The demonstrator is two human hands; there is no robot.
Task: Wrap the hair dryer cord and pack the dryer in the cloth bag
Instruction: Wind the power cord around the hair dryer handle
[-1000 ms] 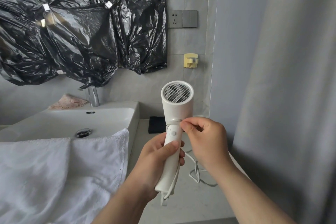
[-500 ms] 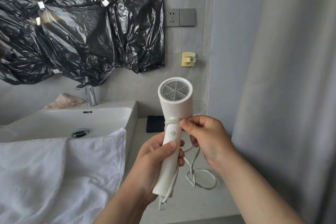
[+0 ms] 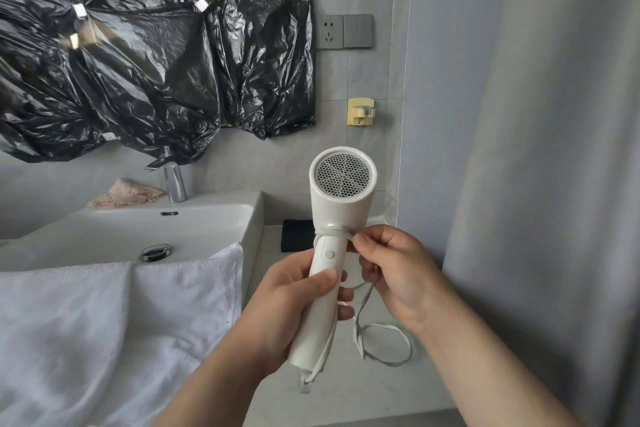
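In the head view, a white plastic hair dryer [image 3: 341, 204] is held upright in mid-air over the grey counter [image 3: 346, 399], just to the right of the white ceramic basin [image 3: 207, 218] and the white towel [image 3: 138, 322] draped over its edge. One turn of the flat white cord [image 3: 334, 231] is laid round the neck under the barrel; the slack hangs below in a loose loop.

The turn could slide down the smooth handle or spring open if tension is lost while the pinch is shifted. The hanging loop could be twisted or knotted, and the strand trapped along the handle could be bound under later turns.

The left hand [image 3: 294, 298] is wrapped round the lower handle, fingers curled behind and thumb laid across the front below the switch. The right hand [image 3: 398, 270] is raised beside the neck, its thumb and forefinger closed on the cord and the other fingers loosely curled. No cloth bag can be identified; a small black object [image 3: 298, 234] behind the dryer cannot be made out.
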